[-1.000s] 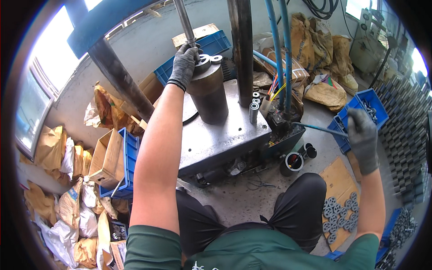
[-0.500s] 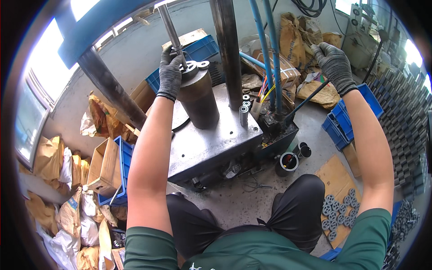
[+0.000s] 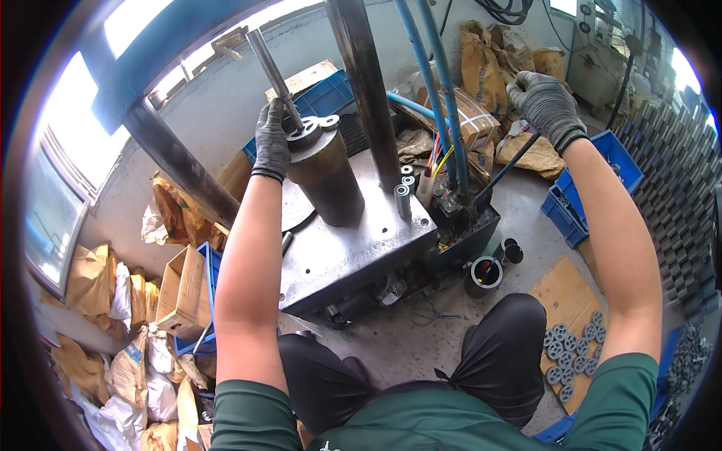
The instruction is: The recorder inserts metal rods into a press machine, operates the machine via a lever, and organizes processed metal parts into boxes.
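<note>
So, main delta: right hand (image 3: 547, 107) is up, well right of the cylinder (image 3: 327, 184). A second ago it was lower, by the blue bin (image 3: 602, 167), with the lever (image 3: 515, 161) lying almost flat; lever now slopes up from its foot, right of the cylinder, to that glove. Lever angle about the same as half a second ago, so the swing looks done or paused. Left hand (image 3: 271, 143) hasn't left the cylinder's top left edge. My read: lever and rod (image 3: 271, 68) belong to one operation, right hand driving, left minding the rod's foot. Rod's upper end shows now, ran out of view a second ago, but the whole view shifted, so can't pin that on rod travel. Rod location: above the cylinder, foot at the spoked wheel (image 3: 311, 126) on its top; can't tell if it's seated or just touching. Long axis runs lengthwise, foot pointing down-right into the wheel, far end up-left of the cylinder. Probably near upright in reality, since the lens tilts everything there. Wheel lies flat, small ring (image 3: 335, 119) just right of it. Cylinder stands upright on the desk (image 3: 353, 248). Left fingers: close beside the rod, can't tell if gripping. Right fingers: loosely curled, lever passes under the palm, grip hidden, can't tell.
</note>
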Motion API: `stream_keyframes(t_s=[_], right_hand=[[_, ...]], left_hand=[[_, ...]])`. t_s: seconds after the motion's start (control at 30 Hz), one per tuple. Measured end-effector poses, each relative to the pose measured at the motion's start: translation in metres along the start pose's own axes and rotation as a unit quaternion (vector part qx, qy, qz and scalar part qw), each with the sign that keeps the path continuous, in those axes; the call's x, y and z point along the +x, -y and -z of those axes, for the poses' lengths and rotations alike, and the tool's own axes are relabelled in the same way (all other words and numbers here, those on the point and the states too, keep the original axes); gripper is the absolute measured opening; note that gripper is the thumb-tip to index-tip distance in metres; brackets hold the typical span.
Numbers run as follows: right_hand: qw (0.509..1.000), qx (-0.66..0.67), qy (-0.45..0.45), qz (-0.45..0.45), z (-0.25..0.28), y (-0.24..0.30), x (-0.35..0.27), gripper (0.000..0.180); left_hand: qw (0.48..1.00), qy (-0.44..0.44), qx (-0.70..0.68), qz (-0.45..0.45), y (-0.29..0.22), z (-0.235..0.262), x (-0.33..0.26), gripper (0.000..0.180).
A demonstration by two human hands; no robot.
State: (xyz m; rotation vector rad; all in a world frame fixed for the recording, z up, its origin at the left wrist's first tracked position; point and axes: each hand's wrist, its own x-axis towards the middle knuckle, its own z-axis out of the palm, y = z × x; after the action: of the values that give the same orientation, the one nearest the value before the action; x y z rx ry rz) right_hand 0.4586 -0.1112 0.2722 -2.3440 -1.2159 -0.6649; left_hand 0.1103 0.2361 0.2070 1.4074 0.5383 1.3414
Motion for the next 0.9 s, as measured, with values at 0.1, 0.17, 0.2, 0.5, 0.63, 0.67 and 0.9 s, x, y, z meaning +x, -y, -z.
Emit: stream_keyframes(t_s=[0.1,0.17,0.2,0.5,0.63,0.67,0.9], right_hand=[[1.0,0.027,0.011,-0.01,-0.006,0.002,0.003,0.033],[0.999,0.031,0.016,-0.01,0.001,0.005,0.0,0.035],[0.999,0.03,0.013,-0.016,0.001,0.001,0.0,0.035],[1.0,-0.003,0.025,0.001,0.002,-0.001,-0.001,0.037],[0.999,-0.02,0.046,-0.012,0.007,-0.012,-0.006,0.035],[0.999,-0.016,0.043,-0.012,0.009,-0.01,-0.005,0.035],[0.998,-0.004,0.061,-0.017,0.016,-0.004,-0.018,0.037]], left_hand=[[0.999,-0.022,-0.036,-0.026,0.004,0.017,0.007,0.039],[0.993,-0.038,-0.101,-0.046,0.006,0.016,0.009,0.033],[0.993,-0.031,-0.102,-0.046,0.004,0.008,0.006,0.033],[0.839,-0.109,0.31,-0.433,0.001,-0.027,-0.044,0.03],[0.743,0.187,0.44,-0.469,0.0,-0.089,-0.133,0.035],[0.74,0.241,0.453,-0.435,0.01,-0.096,-0.145,0.034],[0.709,0.262,0.598,-0.268,0.095,-0.094,-0.177,0.021]])
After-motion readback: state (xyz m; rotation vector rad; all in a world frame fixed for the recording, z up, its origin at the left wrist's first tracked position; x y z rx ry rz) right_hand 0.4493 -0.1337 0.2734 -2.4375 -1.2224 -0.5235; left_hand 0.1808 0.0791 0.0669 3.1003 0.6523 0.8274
